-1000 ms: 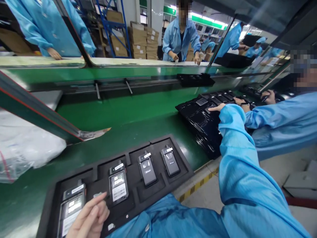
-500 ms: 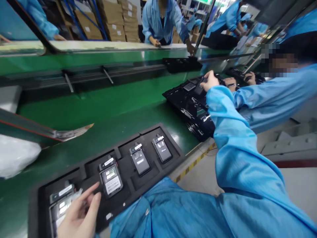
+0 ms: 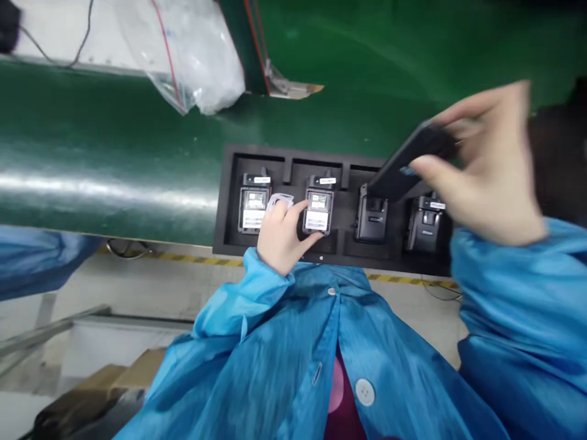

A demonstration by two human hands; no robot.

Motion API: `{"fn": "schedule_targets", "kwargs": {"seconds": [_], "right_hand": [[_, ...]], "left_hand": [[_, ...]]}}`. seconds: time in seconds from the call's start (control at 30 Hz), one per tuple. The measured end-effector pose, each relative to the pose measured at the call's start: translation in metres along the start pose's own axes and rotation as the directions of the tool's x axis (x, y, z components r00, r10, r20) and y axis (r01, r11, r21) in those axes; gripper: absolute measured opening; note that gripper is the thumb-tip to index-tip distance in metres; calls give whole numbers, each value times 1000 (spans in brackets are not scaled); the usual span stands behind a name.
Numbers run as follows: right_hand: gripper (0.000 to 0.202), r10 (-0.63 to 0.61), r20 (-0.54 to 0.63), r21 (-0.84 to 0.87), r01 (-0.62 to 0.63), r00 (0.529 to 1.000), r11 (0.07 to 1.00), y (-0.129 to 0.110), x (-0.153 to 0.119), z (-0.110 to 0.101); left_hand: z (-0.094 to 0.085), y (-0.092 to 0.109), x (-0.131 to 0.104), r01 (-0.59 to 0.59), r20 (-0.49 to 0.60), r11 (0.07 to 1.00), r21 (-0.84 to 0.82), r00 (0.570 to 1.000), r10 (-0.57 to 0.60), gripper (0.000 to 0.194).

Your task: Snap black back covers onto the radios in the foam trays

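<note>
A black foam tray (image 3: 285, 244) holds several black handheld devices in a row. My right hand (image 3: 490, 159) pinches a flat black piece (image 3: 406, 160), tilted above the third device (image 3: 372, 220); that piece may touch its top. The fourth device (image 3: 424, 229) lies at the right, with a black back. My left hand (image 3: 284, 235) has thumb and forefinger spread at the second device (image 3: 318, 211), which shows an open bay with a white label. Under its other fingers, a clear and white plastic piece (image 3: 280, 200) is held. The first device (image 3: 254, 211) also has an open bay.
The tray lies on a green work surface (image 3: 114, 146). Beyond it are a clear plastic bag (image 3: 197, 55) and an upright green panel (image 3: 243, 43) with a taped edge. A blue sleeve (image 3: 41, 256) shows at the left, cardboard boxes (image 3: 137, 373) below.
The view has turned down and left to the tray. My right hand has come back from the dark pile at the right with a black piece. My left hand has moved to the second device.
</note>
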State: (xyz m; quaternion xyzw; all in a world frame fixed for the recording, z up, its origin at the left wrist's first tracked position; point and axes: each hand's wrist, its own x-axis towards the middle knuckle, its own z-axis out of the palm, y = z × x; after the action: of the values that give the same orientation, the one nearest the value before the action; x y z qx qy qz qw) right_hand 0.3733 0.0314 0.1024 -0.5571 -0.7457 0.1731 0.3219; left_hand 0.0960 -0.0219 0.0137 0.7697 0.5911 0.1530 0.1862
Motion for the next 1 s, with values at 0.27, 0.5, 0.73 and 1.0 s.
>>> {"fn": "schedule_targets", "kwargs": {"seconds": [0.27,0.5,0.73,1.0], "right_hand": [[35,-42,382,142,-13,923,990,-23,-5,109],[39,-68,401,43,55,913,998,-18,-4,117],[40,-76,315,-200,144,946,969,-20,-11,124],[43,-56,300,-311,153,952,938,-21,-18,133]], "left_hand": [[1,-7,-5,27,48,999,46,998,-29,69],[2,-7,-7,29,54,999,17,998,-30,68],[3,-8,-8,10,21,999,44,1000,-10,68],[5,-10,-10,-3,1,998,60,1000,3,69]]}}
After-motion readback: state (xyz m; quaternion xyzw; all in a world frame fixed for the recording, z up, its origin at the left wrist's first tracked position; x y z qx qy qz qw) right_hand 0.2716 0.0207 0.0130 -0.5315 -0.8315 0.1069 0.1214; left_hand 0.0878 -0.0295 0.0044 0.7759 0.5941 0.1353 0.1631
